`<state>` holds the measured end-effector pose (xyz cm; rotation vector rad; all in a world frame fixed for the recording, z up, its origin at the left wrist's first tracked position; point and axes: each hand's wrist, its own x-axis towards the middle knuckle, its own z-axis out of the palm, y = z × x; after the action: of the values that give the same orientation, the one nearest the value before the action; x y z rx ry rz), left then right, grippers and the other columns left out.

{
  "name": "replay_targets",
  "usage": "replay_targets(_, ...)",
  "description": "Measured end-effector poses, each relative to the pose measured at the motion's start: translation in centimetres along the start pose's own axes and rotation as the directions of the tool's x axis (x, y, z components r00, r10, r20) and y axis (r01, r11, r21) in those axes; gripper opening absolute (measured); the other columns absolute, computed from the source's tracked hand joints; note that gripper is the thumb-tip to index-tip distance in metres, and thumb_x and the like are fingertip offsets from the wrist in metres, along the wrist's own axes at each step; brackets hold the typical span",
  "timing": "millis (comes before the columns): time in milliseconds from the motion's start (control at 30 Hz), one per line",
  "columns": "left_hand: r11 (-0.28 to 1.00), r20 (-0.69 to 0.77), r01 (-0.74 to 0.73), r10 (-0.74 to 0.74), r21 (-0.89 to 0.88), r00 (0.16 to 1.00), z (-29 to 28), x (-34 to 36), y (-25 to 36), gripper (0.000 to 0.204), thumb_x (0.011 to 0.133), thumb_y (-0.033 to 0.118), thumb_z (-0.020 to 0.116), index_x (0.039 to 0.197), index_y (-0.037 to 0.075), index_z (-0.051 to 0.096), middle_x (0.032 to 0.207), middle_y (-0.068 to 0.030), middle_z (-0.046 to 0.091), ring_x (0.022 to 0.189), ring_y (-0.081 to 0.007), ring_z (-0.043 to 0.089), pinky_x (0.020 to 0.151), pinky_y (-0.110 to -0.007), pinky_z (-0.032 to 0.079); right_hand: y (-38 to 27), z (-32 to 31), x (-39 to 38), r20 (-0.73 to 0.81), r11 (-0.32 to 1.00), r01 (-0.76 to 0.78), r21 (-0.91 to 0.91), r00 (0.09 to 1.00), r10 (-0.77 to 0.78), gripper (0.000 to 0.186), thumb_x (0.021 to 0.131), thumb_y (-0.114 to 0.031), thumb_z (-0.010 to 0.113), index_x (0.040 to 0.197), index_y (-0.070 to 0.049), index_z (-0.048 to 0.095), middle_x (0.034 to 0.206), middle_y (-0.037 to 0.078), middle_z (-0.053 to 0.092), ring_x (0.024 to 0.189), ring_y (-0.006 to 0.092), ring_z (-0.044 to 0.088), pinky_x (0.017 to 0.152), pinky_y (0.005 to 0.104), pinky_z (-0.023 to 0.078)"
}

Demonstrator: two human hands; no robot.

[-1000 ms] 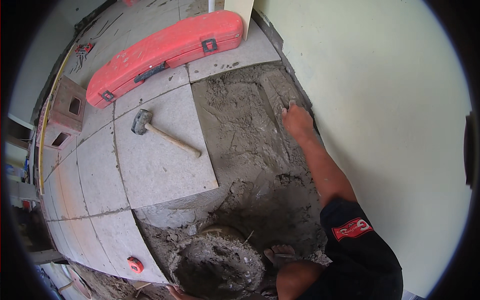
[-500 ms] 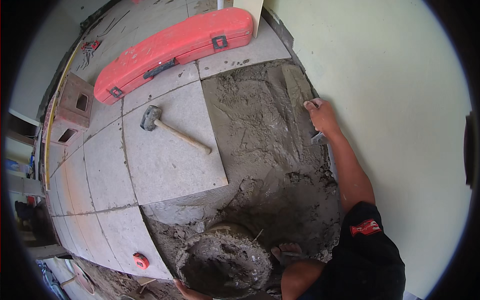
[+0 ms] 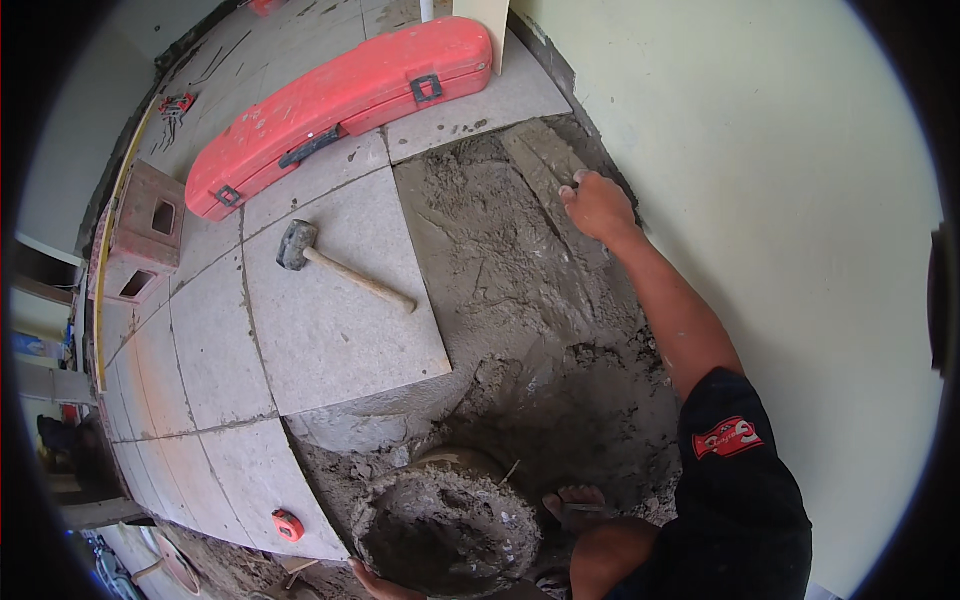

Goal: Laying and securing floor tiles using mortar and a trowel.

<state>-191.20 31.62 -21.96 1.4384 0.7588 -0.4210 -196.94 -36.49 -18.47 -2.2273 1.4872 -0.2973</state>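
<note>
My right hand (image 3: 600, 205) is closed on a mortar-coated trowel (image 3: 535, 150), whose flat blade lies on the wet mortar bed (image 3: 480, 260) at the upper right, near the wall. My left hand (image 3: 380, 582) grips the side of a round bucket (image 3: 445, 525) at the bottom, caked and partly filled with mortar; its fingers are partly hidden. A rubber mallet (image 3: 350, 275) with a wooden handle lies on the pale floor tile beside the bed. A red tape measure (image 3: 288, 525) rests on a lower tile. My bare foot (image 3: 575, 505) stands in mortar right of the bucket.
A long red case (image 3: 340, 110) lies across tiles at the top. Hollow blocks (image 3: 140, 225) and a long yellow bar (image 3: 103, 340) are at the left, with pliers and rods (image 3: 175, 110) beyond. A pale wall (image 3: 760, 200) borders the right side; a board (image 3: 495, 30) stands at the top.
My right hand drew toward the wall and down, then moved left and up with the trowel, onto the bed's upper part. My left hand stays at the bucket.
</note>
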Motion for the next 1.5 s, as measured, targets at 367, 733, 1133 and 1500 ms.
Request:
replay_targets(367, 0.999, 0.016, 0.011, -0.011, -0.036, 1.0, 0.8, -0.8, 0.3, 0.08, 0.094, 0.062, 0.046, 0.151, 0.006, 0.045, 0.153, -0.0158, 0.047, 0.141, -0.0368, 0.041, 0.119, -0.051, 0.03, 2.0, -1.7, -1.4, 0.333, 0.942, -0.254, 0.218, 0.927, 0.173, 0.042, 0.095, -0.037, 0.06, 0.104, 0.003, 0.069, 0.096, 0.026, 0.072, 0.096, 0.0389, 0.071, 0.083, 0.0497, 0.054)
replay_targets(733, 0.999, -0.037, -0.016, 0.015, -0.045, 0.999, 0.7, -0.3, 0.1, 0.08, 0.094, 0.062, 0.046, 0.152, 0.006, 0.044, 0.155, -0.0175, 0.044, 0.143, -0.0383, 0.039, 0.12, -0.051, 0.027, 0.7, 2.2, -2.4, 0.042, 0.965, 0.072, -0.253, 0.997, -0.063, 0.033, 0.098, -0.033, 0.059, 0.108, -0.003, 0.067, 0.097, 0.023, 0.072, 0.095, 0.043, 0.07, 0.085, 0.0534, 0.055)
replay_targets(1133, 0.985, -0.114, -0.164, 0.156, -0.058, 0.981, 1.8, -1.7, 0.0, 0.068, 0.094, 0.053, 0.052, 0.145, 0.009, 0.048, 0.149, -0.0165, 0.045, 0.136, -0.0357, 0.044, 0.116, -0.052, 0.034, 3.5, 2.8, 1.7, -0.009, 0.996, -0.09, 0.017, 0.996, 0.09, 0.036, 0.095, -0.034, 0.061, 0.098, 0.001, 0.071, 0.099, 0.026, 0.071, 0.101, 0.0432, 0.068, 0.087, 0.0511, 0.053)
replay_targets(1500, 0.975, -0.067, -0.209, 0.214, 0.074, 0.974, 4.0, -3.3, 1.1, 0.064, 0.098, 0.048, 0.049, 0.146, 0.006, 0.046, 0.149, -0.0169, 0.045, 0.135, -0.0341, 0.045, 0.114, -0.05, 0.036, 6.2, 1.9, 1.7, 0.026, 0.891, -0.217, 0.398, 0.974, 0.226, 0.038, 0.096, -0.032, 0.064, 0.08, 0.003, 0.066, 0.064, 0.016, 0.063, 0.049, 0.0258, 0.06, 0.051, 0.0408, 0.047)
